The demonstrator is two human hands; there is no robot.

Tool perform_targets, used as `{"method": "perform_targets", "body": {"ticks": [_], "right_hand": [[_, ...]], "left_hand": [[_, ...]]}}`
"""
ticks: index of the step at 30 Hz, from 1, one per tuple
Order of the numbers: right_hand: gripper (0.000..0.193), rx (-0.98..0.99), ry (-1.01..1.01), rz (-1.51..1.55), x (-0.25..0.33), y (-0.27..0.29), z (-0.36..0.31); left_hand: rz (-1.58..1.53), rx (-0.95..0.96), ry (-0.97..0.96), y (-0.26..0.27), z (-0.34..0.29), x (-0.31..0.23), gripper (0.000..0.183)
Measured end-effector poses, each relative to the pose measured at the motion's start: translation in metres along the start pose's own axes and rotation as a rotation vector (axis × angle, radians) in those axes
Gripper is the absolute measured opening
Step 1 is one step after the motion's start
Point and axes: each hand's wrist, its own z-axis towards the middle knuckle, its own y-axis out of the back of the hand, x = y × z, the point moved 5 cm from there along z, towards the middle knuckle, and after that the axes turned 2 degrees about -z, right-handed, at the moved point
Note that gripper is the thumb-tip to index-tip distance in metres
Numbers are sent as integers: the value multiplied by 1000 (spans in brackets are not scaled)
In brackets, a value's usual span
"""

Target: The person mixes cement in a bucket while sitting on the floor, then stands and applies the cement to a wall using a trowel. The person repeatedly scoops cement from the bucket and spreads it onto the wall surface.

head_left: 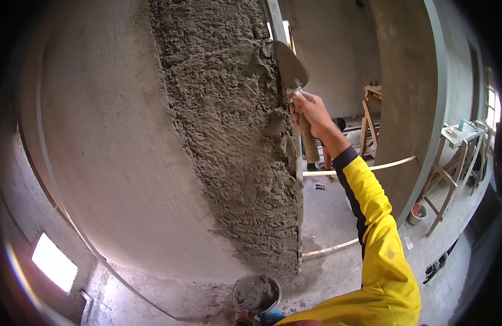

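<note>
Yellow sleeve below steep trowel, blade up-left.

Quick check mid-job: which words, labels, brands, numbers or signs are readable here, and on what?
No text can be read.
The trowel, mortar bucket and yellow sleeve show no legible lettering.
The small far bucket is too small to tell whether it carries any.
</note>
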Motion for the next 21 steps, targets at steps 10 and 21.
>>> {"method": "perform_targets", "body": {"ticks": [10,21], "right_hand": [[30,135,223,-99,-4,-48,-6],[31,-57,-19,205,-19,-39,2]], "left_hand": [[37,-33,24,-2,-6,12,39],[175,-125,-27,-10,-15,26,37]]}}
